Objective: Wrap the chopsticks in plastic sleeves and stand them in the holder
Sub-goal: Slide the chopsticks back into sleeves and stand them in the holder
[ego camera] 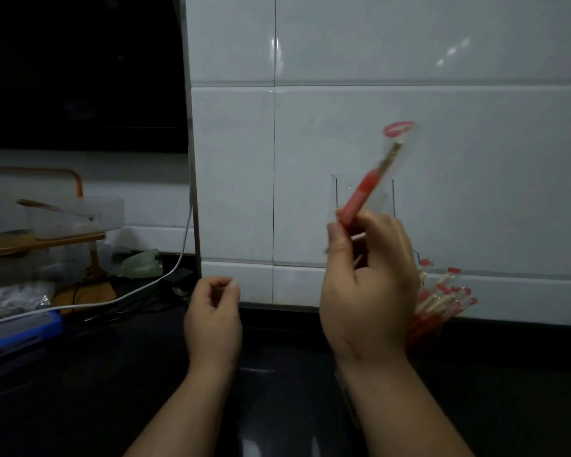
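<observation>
Right hand (370, 291): fingers pinching the sleeved chopsticks (366, 192), which are pointing up-right past the fingertips.
Left hand (213, 321): fingers curling loosely, seemingly empty.
Wrapped bundle (442, 301): standing just behind the right knuckles.
Tip: keeping the pinch low, lowering upright.

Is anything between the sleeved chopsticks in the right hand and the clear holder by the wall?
Nothing visible does. The right hand grips the red-printed plastic-sleeved chopsticks directly in front of the clear rectangular plastic holder, whose top rim looks unblocked. The bundle of sleeved chopsticks stands off to its right.
</observation>
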{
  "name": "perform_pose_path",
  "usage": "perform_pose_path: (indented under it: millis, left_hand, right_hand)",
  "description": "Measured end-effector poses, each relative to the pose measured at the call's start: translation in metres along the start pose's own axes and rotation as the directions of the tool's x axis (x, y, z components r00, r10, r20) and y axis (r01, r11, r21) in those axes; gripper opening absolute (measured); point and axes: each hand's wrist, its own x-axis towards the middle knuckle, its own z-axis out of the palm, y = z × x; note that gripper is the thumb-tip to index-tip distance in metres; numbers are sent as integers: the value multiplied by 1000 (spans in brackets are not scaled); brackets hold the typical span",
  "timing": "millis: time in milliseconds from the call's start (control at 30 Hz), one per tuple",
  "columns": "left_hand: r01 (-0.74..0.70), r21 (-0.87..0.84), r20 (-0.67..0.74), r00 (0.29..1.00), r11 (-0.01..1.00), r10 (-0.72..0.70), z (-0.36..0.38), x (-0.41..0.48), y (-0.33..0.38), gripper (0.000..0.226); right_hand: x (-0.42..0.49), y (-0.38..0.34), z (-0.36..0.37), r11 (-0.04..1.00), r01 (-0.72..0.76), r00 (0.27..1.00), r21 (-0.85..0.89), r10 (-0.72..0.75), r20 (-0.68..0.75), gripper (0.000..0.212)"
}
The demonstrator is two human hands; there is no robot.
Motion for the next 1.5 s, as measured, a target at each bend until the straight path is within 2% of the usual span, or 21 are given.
perform_pose_path:
  millis: [133, 233, 400, 500, 600, 667, 733, 900, 1067, 1133, 1200, 1300, 1400, 1500]
  left_hand:
    - [-115, 123, 127, 987, 986, 100, 4, -10, 0, 11]
    - [-175, 187, 185, 973, 967, 141, 4, -15, 3, 12]
    - [-359, 346, 321, 913, 867, 251, 2, -23, 8, 8]
    - [-454, 384, 387, 870, 804, 306, 3, -28, 11, 10]
    - [-464, 381, 394, 864, 800, 314, 3, -28, 11, 9]
    - [-470, 372, 391, 861, 800, 325, 3, -28, 11, 9]
    - [-480, 370, 392, 857, 795, 335, 3, -28, 11, 9]
    - [-493, 375, 396, 851, 785, 345, 3, -27, 9, 12]
    - [-507, 378, 436, 836, 775, 334, 5, -27, 6, 9]
    - [-479, 330, 489, 824, 813, 287, 7, -29, 6, 25]
    - [-389, 278, 584, 795, 878, 167, 11, -35, 7, 62]
    - [-293, 256, 721, 693, 921, 20, 24, -47, 9, 110]
    - [-224, 242, 784, 618, 944, -55, 37, -60, 12, 132]
    - [-135, 173, 820, 569, 976, -67, 47, -74, 14, 137]
  right_hand:
    - [12, 6, -12, 997, -7, 983, -78, -7, -181, 11]
    - [18, 12, -16, 989, -48, 978, -141, 18, -207, 11]
    - [21, 20, -18, 940, -153, 981, -306, 107, -162, 12]
    - [22, 20, -20, 901, -182, 982, -395, 144, -123, 13]
    - [26, 18, -26, 792, -287, 942, -538, 337, -7, 35]
    - [28, 17, -29, 755, -322, 907, -572, 418, 42, 51]
    - [29, 17, -30, 772, -324, 912, -546, 409, 37, 48]
    - [24, 24, -26, 793, -252, 947, -555, 321, 29, 10]
    - [22, 25, -24, 823, -171, 979, -542, 202, -2, 12]
    - [22, 25, -24, 807, -146, 986, -572, 168, -13, 16]
    - [24, 24, -26, 796, -165, 983, -582, 184, -27, 19]
    - [26, 25, -30, 784, -199, 976, -588, 211, -49, 21]
    - [28, 28, -31, 785, -202, 977, -586, 205, -63, 20]
    - [27, 30, -30, 823, -175, 984, -540, 171, -57, 15]
